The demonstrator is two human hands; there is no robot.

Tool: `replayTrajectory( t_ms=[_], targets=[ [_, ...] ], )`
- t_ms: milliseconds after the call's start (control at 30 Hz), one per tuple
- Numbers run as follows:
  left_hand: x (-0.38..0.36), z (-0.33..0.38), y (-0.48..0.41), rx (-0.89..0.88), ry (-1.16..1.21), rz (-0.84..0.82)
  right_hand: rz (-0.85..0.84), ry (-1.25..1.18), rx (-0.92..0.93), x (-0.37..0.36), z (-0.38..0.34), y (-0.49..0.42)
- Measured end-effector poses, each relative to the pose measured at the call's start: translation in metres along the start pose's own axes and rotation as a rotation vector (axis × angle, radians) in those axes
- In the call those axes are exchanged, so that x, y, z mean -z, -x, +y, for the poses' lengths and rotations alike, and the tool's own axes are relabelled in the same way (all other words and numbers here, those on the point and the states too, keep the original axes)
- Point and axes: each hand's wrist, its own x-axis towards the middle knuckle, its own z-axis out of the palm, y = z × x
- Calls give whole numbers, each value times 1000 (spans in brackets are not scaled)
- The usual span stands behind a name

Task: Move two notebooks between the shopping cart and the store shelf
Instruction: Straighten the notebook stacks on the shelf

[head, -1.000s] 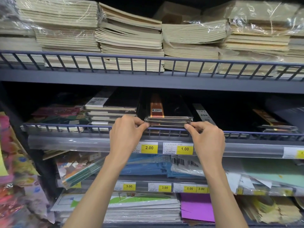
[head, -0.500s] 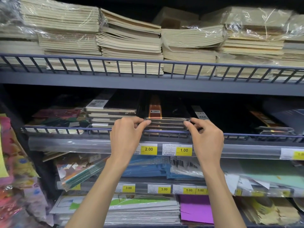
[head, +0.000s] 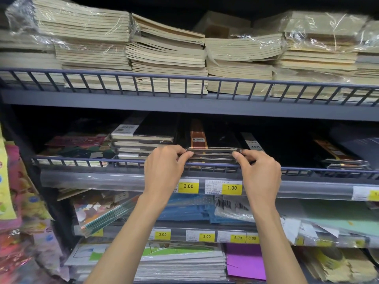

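Pinching opposite front corners of notebook: left hand, right hand, fingers curling onto it; two-sided grip probably keeping it level, clearing rail.

We see a grey metal store shelf, each tier fronted by a low wire rail. Stacks of cream notebooks, several in clear plastic wrap, lie on the top tier. The middle tier carries black notebooks with an orange band, a dark-covered pile just left, and colourful booklets beyond. Yellow price tags line its front edge.
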Motion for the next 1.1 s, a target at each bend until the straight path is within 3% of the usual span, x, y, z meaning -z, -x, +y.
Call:
replayTrajectory(
  t_ms=[433,767,1100],
  targets=[
    [1,-2,0,44,-8,8,-33,22,9,-3,-1,0],
    [6,1,0,105,-116,-91,-174,141,-73,9,-1,-1],
    [1,-5,-2,141,-7,-85,-140,96,-32,2,2,0]
  ],
)
